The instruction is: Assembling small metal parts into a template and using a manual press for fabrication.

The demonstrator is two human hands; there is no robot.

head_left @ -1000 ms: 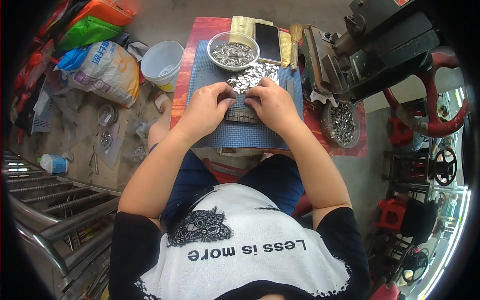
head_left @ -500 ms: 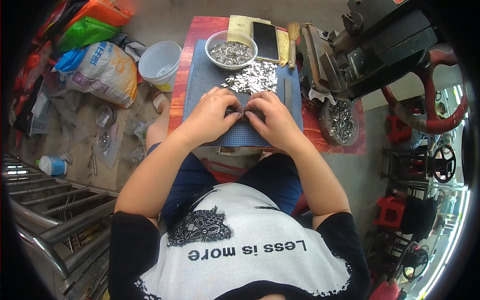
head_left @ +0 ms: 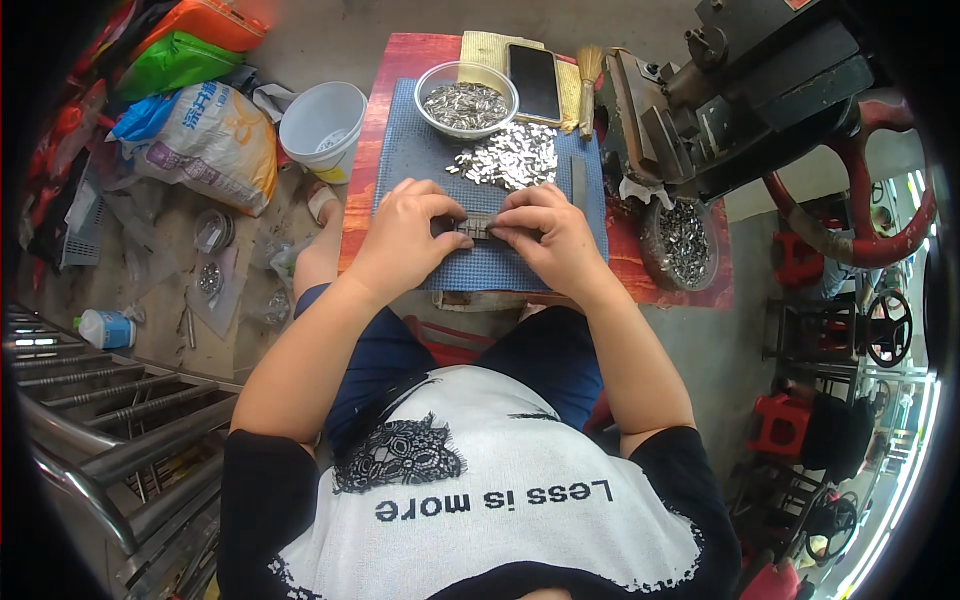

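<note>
Over the blue ribbed mat (head_left: 400,150), my left hand (head_left: 412,228) and my right hand (head_left: 545,228) pinch the two ends of a small dark metal block with slots (head_left: 473,228). Fingers and thumbs cover its ends, so only its middle shows. Just beyond my hands lies a loose pile of small shiny metal pins (head_left: 510,155). A clear round bowl (head_left: 425,108) filled with similar pins stands behind the pile, at the mat's far side. To the right of the pile lies a flat grey metal bar (head_left: 578,180).
Behind the bowl are a dark phone (head_left: 534,82), a yellow cloth (head_left: 480,45) and a straw brush (head_left: 588,85). A tub of metal pieces (head_left: 680,245) and a heavy press with a red wheel (head_left: 850,180) stand right. A white bucket (head_left: 322,120) sits left of the table.
My hands have moved slightly apart, and the slotted metal block between them now shows. The pins and bowl look unmoved on the mat.
</note>
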